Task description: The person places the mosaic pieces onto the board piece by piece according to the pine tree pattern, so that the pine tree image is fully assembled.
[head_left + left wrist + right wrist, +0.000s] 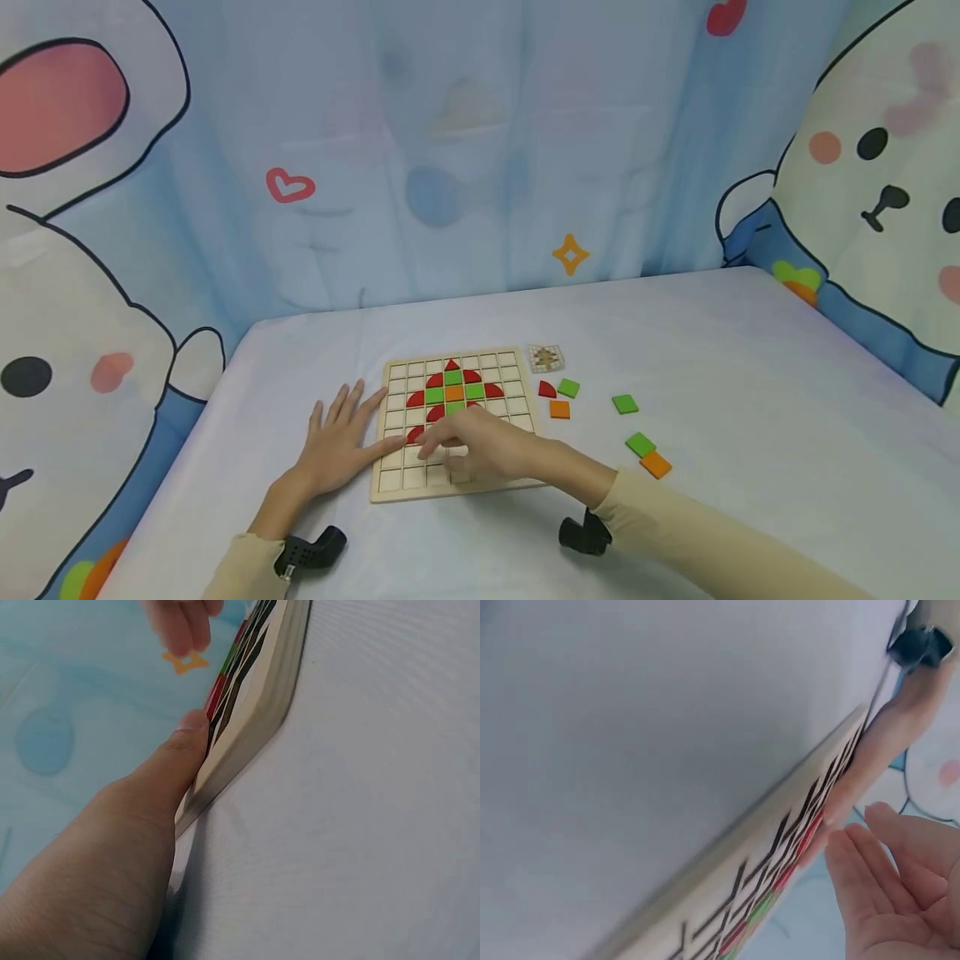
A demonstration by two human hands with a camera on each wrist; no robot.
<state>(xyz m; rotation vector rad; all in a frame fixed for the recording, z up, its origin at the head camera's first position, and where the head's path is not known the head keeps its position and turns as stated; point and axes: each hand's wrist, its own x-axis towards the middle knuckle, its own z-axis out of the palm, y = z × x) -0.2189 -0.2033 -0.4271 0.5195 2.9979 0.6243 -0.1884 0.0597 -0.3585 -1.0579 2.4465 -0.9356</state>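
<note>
A square wooden grid board lies on the white-covered table. On it, red quarter-round tiles, green square tiles, an orange square tile and a red triangle tile form a stepped shape. My left hand lies spread at the board's left side, its thumb on the board's edge near a lower red tile. Over the lower middle of the board hovers my right hand, covering part of the grid. In the right wrist view, the right hand has loosely bent fingers with no tile visible between them.
Right of the board lie a loose red tile, an orange tile and several green tiles. Another orange tile touches a green one. A small pattern card sits by the top right corner. A printed curtain hangs behind.
</note>
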